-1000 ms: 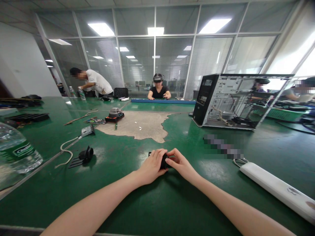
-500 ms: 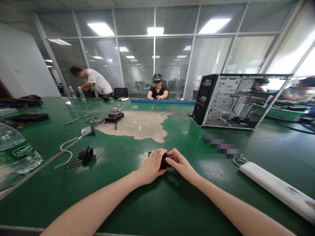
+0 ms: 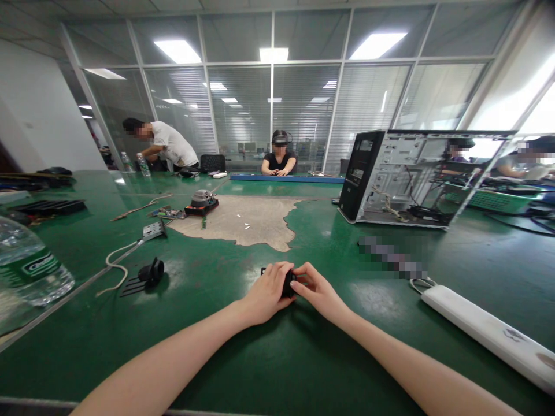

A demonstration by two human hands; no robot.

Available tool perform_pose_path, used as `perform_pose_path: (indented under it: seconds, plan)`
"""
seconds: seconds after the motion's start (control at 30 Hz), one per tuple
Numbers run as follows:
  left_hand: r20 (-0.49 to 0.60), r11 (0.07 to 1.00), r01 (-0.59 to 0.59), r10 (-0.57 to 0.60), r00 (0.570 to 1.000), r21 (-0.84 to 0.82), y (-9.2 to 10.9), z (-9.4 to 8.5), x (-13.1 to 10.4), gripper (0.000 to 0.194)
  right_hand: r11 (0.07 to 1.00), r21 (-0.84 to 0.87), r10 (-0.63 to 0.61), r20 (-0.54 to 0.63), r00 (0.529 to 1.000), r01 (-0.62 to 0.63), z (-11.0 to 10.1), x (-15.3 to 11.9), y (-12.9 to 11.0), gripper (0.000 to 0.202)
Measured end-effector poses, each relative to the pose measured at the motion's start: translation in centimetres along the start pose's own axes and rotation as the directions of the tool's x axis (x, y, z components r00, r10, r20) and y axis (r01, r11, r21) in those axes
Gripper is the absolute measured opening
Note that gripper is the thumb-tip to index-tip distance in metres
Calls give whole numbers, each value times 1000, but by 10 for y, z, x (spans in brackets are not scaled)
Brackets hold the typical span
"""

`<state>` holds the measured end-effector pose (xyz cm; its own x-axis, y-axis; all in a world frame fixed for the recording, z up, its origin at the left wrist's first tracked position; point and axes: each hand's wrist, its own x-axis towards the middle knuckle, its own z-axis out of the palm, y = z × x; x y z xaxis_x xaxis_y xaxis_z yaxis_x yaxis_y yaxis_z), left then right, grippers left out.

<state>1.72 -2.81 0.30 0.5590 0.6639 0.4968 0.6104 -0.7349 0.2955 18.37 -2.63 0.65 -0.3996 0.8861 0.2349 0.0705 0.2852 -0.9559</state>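
Both hands on one small blk part [image 3: 288, 284], L of the PC case [image 3: 403, 179] & on the wearer's side of it. L hand [image 3: 266, 292]: fingers bent over the top, thumb low on the near side, covering most of it. R hand [image 3: 315, 288]: half-curled, thumb & fingertips pinching the part's R end. Can't tell if it rests on the worktop [image 3: 217, 370] or is just clear; underside hidden.

Risks (my read): L hand hides so much that a crooked push or twist from the R fingertips could go unnoticed → part strained or cracked. R hold is fingertips only, so a slick surface or sudden give might let it slip. Any small bit popping loose could skid off toward the case & be hard to spot. Wide R arm swing might catch the white power strip [image 3: 481, 332], nearside of the case; wide L sweep, the bottle [image 3: 34, 263], far L of it.

Also L of the case: pronged blk piece [image 3: 151, 273], pale cable [image 3: 117, 268], metal bracket [image 3: 154, 231].

Vs 1 s ago: hands approx same pose; R thumb poss. shifted a touch, too slight to be sure. Case, power strip & pronged piece unmoved. Person opposite [image 3: 280, 162], beyond the case & L of it: hands were apart, now together, low.
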Motion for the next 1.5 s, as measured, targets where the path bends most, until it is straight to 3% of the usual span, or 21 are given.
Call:
perform_pose_path:
  seconds: [0.2,0.3,0.43,0.7,0.8,0.93,1.2,1.4,1.5]
  plan:
    - [-2,1000,13,-13,1000,-21,0,0,0,60,998,-38,56,-42,998,-57,-1,4,7,26]
    - [-2,1000,12,-12,1000,-19,0,0,0,60,999,-40,4,-2,1000,-4,-1,0,4,24]
    - [-5,999,10,-10,1000,-30,0,0,0,60,997,-43,-68,-37,997,67,0,-2,2,19]
    - [2,999,29,-29,1000,-33,1,0,1,60,997,-39,70,-36,997,-72,-2,4,5,27]
    - [0,1000,18,-18,1000,-25,0,0,0,60,998,-53,28,14,1000,-27,-1,0,1,24]
    - [0,999,17,-17,1000,-33,0,0,0,58,998,-42,-42,-8,999,41,0,-2,1,20]
    - [-4,999,14,-14,1000,-32,1,0,1,59,996,-38,73,-40,997,-75,-2,5,9,25]
    - [-3,1000,17,-17,1000,-10,-1,1,0,61,997,-30,-65,0,998,65,0,-2,0,19]
    - [-5,1000,21,-21,1000,-16,-1,1,0,60,1000,1,-19,-7,1000,19,-1,-1,1,18]
